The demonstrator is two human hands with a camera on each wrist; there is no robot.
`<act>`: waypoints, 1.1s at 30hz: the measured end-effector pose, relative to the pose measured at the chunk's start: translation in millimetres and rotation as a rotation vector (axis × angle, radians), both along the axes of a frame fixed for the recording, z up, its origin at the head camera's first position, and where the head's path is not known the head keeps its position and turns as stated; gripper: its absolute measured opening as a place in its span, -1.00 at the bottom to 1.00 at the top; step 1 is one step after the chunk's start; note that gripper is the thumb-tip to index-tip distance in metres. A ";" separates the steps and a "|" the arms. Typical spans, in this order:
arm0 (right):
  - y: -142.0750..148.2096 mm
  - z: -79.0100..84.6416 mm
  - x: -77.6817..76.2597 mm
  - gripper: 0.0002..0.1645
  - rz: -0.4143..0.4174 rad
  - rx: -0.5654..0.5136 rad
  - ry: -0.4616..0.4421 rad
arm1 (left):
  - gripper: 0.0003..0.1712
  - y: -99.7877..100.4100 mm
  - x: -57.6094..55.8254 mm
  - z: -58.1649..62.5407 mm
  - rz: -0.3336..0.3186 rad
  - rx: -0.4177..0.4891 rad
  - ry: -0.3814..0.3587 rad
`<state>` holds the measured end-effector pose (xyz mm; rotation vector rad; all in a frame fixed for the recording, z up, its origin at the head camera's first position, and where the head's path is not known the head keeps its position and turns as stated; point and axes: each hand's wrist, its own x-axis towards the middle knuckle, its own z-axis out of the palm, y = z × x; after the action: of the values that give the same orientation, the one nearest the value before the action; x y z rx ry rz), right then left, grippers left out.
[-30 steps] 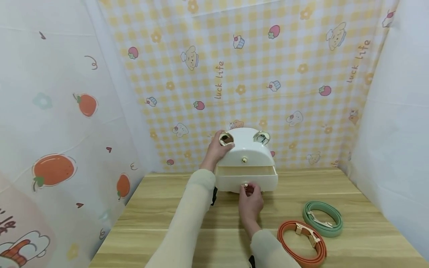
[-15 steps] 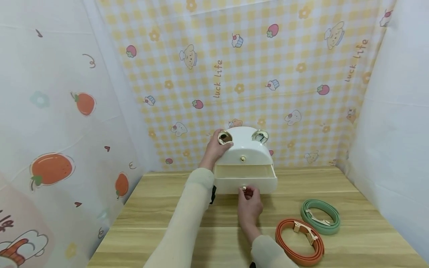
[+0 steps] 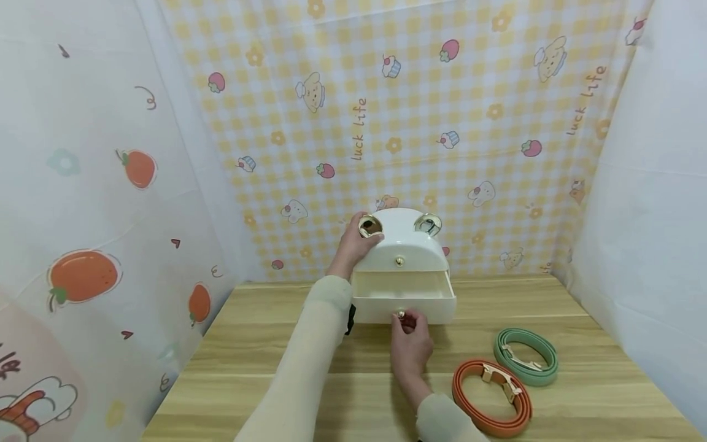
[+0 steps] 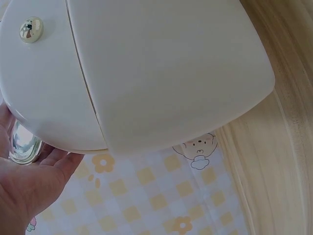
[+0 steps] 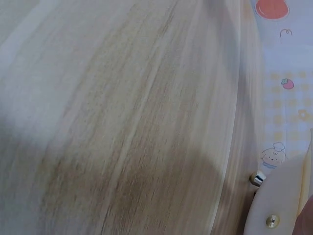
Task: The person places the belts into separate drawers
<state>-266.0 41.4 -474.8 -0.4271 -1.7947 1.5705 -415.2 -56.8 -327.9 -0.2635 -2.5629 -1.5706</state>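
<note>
A white, round-topped box with two drawers point(image 3: 400, 236) stands at the back of the table. It has gold ring-like ears at the top. Its lower drawer point(image 3: 381, 310) is pulled out, and the part of its inside that shows is bare cream. The upper drawer is closed, with a gold knob point(image 3: 399, 261). My left hand point(image 3: 353, 245) grips the box's upper left side by the left ear point(image 4: 25, 143), thumb over the front. My right hand point(image 3: 410, 350) pinches the lower drawer's gold knob point(image 3: 401, 314) between thumb and fingers. Only a sliver of that hand point(image 5: 305, 223) shows in the right wrist view.
Right of my right forearm, a coiled orange belt point(image 3: 461, 393) and a coiled green belt point(image 3: 552, 353) lie close together on the wooden table point(image 3: 265, 344). A checked cloth point(image 3: 342, 73) hangs behind the box. White cloth walls point(image 3: 646, 202) stand at both sides.
The lower drawer has slid further out toward me, with my right hand pinching its knob throughout. My left hand keeps its hold on the box. The whole view has shifted slightly.
</note>
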 end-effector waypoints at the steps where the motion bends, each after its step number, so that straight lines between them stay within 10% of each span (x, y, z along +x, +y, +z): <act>1: 0.0 0.2 0.8 -0.74 0.002 -0.001 0.005 | -0.15 0.4 -0.2 0.2 0.001 0.001 -0.002; 33: 3.9 -1.8 23.8 -0.77 0.060 0.004 -0.023 | -0.17 0.1 4.6 1.0 -0.006 0.017 0.016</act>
<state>-242.2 45.3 -476.6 -0.3943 -1.8432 1.6093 -410.6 -56.7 -326.8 -0.2813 -2.5386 -1.5847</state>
